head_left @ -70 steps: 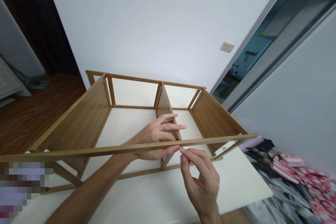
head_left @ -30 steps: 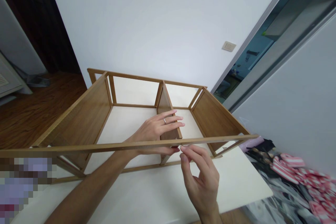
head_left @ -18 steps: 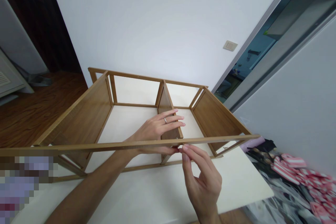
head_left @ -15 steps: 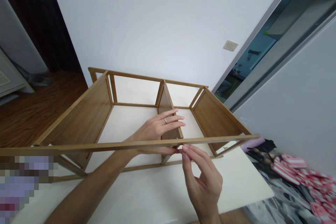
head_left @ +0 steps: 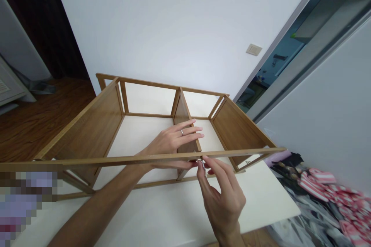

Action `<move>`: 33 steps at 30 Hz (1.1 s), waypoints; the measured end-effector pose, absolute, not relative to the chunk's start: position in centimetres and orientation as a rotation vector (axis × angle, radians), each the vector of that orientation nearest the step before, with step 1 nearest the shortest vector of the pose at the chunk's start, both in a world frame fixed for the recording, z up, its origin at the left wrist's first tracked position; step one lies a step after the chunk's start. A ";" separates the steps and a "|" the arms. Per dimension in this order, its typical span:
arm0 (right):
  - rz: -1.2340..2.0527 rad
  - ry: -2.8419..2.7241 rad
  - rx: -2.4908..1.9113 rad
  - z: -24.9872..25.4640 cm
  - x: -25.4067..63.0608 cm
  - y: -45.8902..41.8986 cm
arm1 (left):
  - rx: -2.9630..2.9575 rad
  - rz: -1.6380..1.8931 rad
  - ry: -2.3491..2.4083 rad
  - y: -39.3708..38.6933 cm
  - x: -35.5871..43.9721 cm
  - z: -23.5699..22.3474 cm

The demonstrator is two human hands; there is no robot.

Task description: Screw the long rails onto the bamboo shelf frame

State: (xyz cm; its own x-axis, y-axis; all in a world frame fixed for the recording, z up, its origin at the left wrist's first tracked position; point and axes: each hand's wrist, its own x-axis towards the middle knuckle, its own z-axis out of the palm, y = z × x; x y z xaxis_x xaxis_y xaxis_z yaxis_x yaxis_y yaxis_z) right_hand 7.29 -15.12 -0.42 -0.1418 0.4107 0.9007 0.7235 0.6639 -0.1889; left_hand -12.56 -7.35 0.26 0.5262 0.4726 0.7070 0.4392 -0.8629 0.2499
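Head view showed the right hand (head_left: pixel 224 189), its pinch shifted, grasping a newly bared small metal piece (head_left: pixel 203 165) (perhaps a screw) at the near rail (head_left: pixel 246 152), so work there looked unfinished; the left hand (head_left: pixel 169 141) spread across the middle panel (head_left: pixel 182 112), its grip unclear.

Right hand (head_left: pixel 222 195) is pinching a small metal piece (head_left: pixel 203 166) at the underside of the front rail (head_left: pixel 121 161), by the near end of the divider (head_left: pixel 181 109). Left hand (head_left: pixel 171 141) is reaching under the rail, fingers extending across the divider, thumb sitting near the right fingertips. Wooden frame (head_left: pixel 149 83) is resting on a white table (head_left: pixel 162 212). Fabrics (head_left: pixel 321 180) are lying in a pile to the right.
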 end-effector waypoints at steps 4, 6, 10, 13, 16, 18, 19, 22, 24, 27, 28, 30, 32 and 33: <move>-0.413 -1.774 -0.915 -0.1 6.9 -15.0 | 2.715 1.251 0.825 -7.5 -12.6 0.4; -0.423 -1.784 -0.916 -0.1 6.9 -15.0 | 2.718 1.237 0.830 -7.5 -12.6 0.4; -0.406 -1.795 -0.893 -0.2 7.0 -14.7 | 2.688 1.203 0.820 -7.5 -12.6 0.4; -0.391 -1.800 -0.894 -0.1 7.1 -14.5 | 2.664 1.226 0.795 -7.5 -12.6 0.4; -0.363 -1.781 -0.901 0.0 7.1 -14.6 | 2.658 1.255 0.777 -7.4 -12.5 0.3; -0.344 -1.773 -0.897 0.0 7.2 -14.8 | 2.651 1.255 0.768 -7.4 -12.5 0.3; -0.336 -1.777 -0.894 0.0 7.3 -15.0 | 2.647 1.252 0.767 -7.4 -12.5 0.4; -0.289 -1.783 -0.895 0.0 7.4 -15.4 | 2.637 1.255 0.782 -7.5 -12.5 0.4; -0.238 -1.760 -0.903 -0.1 7.3 -15.5 | 2.639 1.267 0.788 -7.6 -12.4 0.5; -0.224 -1.714 -0.903 -0.3 7.3 -15.6 | 2.637 1.286 0.785 -7.7 -12.4 0.5; -0.239 -1.706 -0.894 -0.5 7.3 -15.4 | 2.634 1.292 0.785 -7.7 -12.4 0.4; -0.263 -1.696 -0.873 -1.3 7.5 -14.9 | 2.629 1.301 0.784 -7.6 -12.3 0.4; -0.259 -1.669 -0.831 -2.7 7.8 -14.4 | 2.634 1.313 0.770 -7.6 -12.3 0.4; -0.239 -1.641 -0.795 -3.7 7.9 -14.3 | 2.638 1.319 0.762 -7.6 -12.3 0.4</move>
State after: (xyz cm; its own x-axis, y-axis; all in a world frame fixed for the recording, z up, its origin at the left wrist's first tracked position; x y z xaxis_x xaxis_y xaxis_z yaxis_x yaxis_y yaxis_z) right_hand 7.92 -14.34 -3.70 -0.0285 0.3624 0.9316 0.6135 0.7421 -0.2700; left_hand -12.35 -7.61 0.38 0.5012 0.4734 0.7244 0.3909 -0.8707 0.2985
